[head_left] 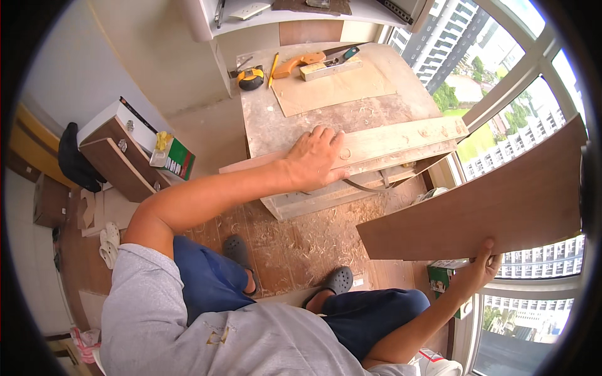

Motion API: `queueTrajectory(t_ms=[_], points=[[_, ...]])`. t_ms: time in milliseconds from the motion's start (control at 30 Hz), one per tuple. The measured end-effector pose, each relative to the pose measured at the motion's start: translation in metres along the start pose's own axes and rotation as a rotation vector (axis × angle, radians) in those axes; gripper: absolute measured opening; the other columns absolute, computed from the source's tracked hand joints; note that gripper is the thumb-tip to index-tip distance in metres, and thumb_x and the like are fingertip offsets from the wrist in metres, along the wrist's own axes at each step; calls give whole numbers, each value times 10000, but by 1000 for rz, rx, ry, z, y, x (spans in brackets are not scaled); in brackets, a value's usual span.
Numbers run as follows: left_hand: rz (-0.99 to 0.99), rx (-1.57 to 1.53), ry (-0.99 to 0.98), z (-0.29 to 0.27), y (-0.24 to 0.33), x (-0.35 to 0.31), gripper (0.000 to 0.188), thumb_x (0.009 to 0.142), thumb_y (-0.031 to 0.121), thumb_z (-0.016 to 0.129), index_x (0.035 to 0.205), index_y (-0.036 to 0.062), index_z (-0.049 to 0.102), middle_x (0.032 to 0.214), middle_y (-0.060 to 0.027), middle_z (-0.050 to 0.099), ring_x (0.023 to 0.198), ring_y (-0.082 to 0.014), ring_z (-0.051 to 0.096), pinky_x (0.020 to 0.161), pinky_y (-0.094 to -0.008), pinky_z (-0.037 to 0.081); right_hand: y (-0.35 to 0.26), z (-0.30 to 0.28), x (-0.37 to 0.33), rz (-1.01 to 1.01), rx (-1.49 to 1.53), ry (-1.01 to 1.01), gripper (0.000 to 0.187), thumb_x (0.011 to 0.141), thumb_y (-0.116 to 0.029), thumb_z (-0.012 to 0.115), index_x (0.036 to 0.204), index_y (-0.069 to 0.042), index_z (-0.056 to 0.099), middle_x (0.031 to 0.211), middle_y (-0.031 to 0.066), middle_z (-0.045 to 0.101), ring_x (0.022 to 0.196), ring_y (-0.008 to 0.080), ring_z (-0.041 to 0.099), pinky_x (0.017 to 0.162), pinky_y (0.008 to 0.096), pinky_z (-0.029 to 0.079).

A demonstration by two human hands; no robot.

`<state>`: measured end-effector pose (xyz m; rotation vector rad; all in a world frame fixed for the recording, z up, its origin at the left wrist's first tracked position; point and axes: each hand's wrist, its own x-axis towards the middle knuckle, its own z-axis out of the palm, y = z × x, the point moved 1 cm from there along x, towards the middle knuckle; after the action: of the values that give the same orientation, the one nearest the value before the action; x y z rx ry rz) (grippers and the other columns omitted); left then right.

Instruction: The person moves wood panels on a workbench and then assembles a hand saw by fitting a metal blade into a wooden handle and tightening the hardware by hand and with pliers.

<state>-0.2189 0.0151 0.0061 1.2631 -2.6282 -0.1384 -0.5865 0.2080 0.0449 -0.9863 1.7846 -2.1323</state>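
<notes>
A long pale wooden plank [401, 138] lies along the near edge of a low, dusty workbench [263, 125]. Across it reaches my left hand [315, 156], fingers over the far side and thumb at the near side, gripping it. Out to the right, my right hand [483, 266] pinches the lower edge of a large brown wooden panel [476, 194], with the thumb on its face and the other fingers partly hidden. The panel is held up and tilted, its far right end close to the window frame.
On the bench's far half lie a tape measure [251, 78], a yellow pencil [274, 69], an orange-handled saw [298, 64], a hand plane [331, 67] and a thin wooden sheet [338, 89]. Wood shavings [307, 241] litter the floor. Drawers [119, 150] stand left; windows [527, 125] line the right.
</notes>
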Motion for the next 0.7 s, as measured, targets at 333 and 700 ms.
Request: queueTrajectory(t_ms=[333,700], points=[[-6,17,52,-32,-86,60,736,910,477,649,1409,-41,496,1310,-238,550,1186,-378,514,1073,-475,421,-6,-5,-4,20,69,11,352,967,-216,713,1212,19,622,987,44,667,894,115,649,767,229,525],[-49,152,412,-46,-85,37,761,950,506,617,1445,-50,458,1484,-248,436,1381,-386,419,1167,-446,323,-7,8,-4,121,165,-93,397,960,-274,727,1212,14,621,1062,60,671,902,115,636,757,261,522]])
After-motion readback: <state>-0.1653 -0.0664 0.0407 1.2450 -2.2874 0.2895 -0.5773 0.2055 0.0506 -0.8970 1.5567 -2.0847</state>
